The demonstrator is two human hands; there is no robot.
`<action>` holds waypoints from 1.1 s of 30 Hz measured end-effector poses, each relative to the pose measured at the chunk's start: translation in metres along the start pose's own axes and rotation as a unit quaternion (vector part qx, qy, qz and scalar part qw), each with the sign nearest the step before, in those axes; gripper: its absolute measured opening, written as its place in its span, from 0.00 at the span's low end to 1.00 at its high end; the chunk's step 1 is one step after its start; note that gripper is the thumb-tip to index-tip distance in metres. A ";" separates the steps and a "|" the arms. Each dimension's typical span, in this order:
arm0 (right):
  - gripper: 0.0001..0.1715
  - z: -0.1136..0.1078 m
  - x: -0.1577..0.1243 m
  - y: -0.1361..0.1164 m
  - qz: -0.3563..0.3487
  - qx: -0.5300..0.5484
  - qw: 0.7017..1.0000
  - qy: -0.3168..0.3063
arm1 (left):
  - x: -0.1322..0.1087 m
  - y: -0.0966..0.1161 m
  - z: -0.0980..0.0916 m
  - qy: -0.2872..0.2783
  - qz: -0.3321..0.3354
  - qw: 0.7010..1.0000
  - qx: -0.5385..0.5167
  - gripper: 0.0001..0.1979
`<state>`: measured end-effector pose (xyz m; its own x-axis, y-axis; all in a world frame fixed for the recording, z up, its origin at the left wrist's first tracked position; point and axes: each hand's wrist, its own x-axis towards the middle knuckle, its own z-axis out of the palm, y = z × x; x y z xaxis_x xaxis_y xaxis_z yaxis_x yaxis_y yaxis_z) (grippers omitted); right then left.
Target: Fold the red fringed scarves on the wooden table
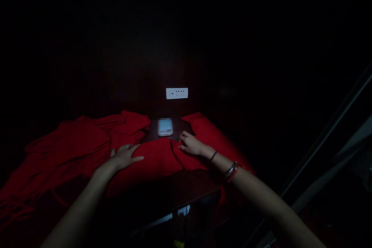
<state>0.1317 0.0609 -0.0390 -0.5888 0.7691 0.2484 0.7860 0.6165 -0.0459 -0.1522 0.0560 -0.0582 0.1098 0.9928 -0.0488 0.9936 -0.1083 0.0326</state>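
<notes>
A piece of red cloth (154, 155) lies flat over the dark wooden tabletop (186, 126) near its front edge, with a fold line toward its right part. Spread across the cloth's left end is my left hand (123, 157), its fingers apart and a ring on one of them. At the right, my right hand (190, 143) has its fingers curled in at the cloth's far edge, closed on the fabric there. The exact grip of those fingertips is partly hidden. A bracelet and cords circle the right wrist.
A lit phone (165, 127) rests behind the cloth. More rumpled red fabric (84, 137) spreads at the left, and another red piece (210, 133) lies at the right. A white socket panel (177, 93) is on the dark wall. Most surroundings are too dark to make out.
</notes>
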 end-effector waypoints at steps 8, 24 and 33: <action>0.21 -0.025 -0.005 0.051 0.003 0.006 0.990 -0.142 | 0.001 -0.002 -0.001 0.023 0.028 0.999 -0.035 0.33; 0.31 -0.077 0.015 0.078 0.123 0.076 0.937 -0.317 | 0.002 -0.008 -0.007 0.113 0.048 0.992 -0.014 0.12; 0.35 -0.097 0.002 0.072 0.119 0.190 0.938 -0.263 | -0.005 -0.014 -0.024 0.185 0.007 0.952 -0.243 0.16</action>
<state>0.2053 0.0909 0.0525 -0.4947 0.8080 -0.3199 0.8423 0.3551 -0.4055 -0.1671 0.0542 -0.0349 0.0172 0.9512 0.3081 0.8522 -0.1751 0.4931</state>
